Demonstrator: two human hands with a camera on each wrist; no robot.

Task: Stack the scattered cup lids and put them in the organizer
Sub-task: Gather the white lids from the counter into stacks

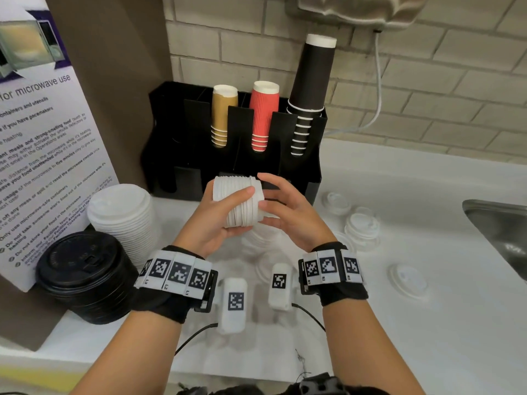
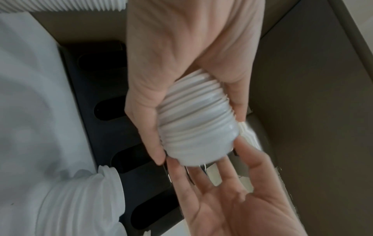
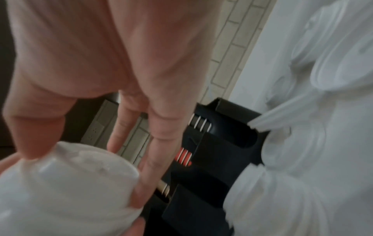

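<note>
Your left hand (image 1: 219, 215) wraps the white lid stack (image 1: 242, 201), held sideways just in front of the black organizer (image 1: 302, 178); your right hand (image 1: 288, 209) is spread open, fingertips steadying its end. Light, slick, loosely nested, I'd judge, so squeeze both ends.

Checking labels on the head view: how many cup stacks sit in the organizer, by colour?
tan cup stack: 1
red cup stack: 1
black cup stack: 1
Total: 3, all upside down in the black organizer.
</note>
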